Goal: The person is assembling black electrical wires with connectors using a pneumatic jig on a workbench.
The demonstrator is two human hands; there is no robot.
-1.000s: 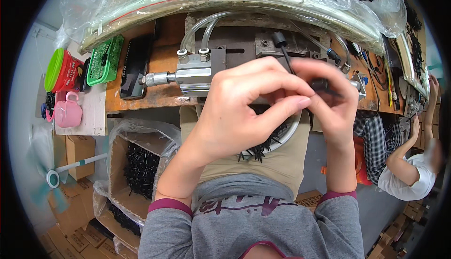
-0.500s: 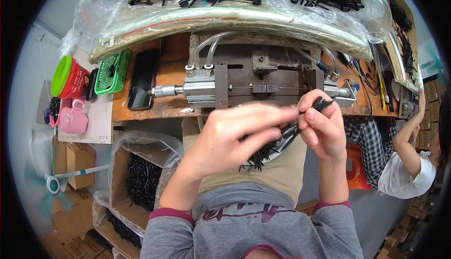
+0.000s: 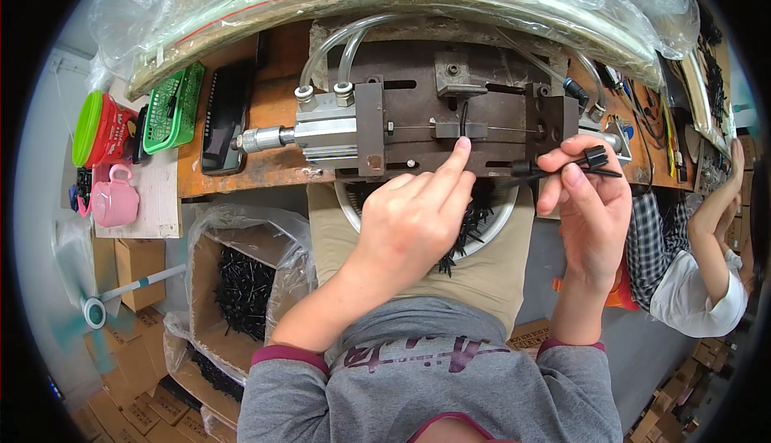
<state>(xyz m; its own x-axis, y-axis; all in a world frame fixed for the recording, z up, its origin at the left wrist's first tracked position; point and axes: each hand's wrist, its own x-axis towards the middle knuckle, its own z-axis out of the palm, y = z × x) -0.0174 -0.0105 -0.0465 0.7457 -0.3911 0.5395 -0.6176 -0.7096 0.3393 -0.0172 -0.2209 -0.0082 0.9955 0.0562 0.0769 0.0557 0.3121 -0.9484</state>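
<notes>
My left hand (image 3: 422, 210) reaches to the metal fixture (image 3: 459, 131) at the middle of the bench. A thin black plastic piece (image 3: 463, 114) extends from its index fingertip across the small centre block; the thumb is hidden under the hand. To the right, my right hand (image 3: 590, 210) is closed around a few black plastic pieces (image 3: 593, 161) with ribbed heads and thin stems, held between thumb and fingers. On my lap, partly behind the left hand, a round pale tray (image 3: 491, 244) contains more black pieces.
Clear tubes (image 3: 347, 53) run to a metal cylinder (image 3: 329, 131) on the left. Further left are a phone-like black slab (image 3: 227, 126), a green basket (image 3: 193, 106) and a pink cup (image 3: 115, 200). A lined carton (image 3: 277, 270) of black pieces stands lower left. Another person (image 3: 699, 282) sits at right.
My left hand has moved away from the right hand, forward to the fixture with a black piece at its fingertip. My right hand has shifted slightly right, still holding black pieces. The view has shifted.
</notes>
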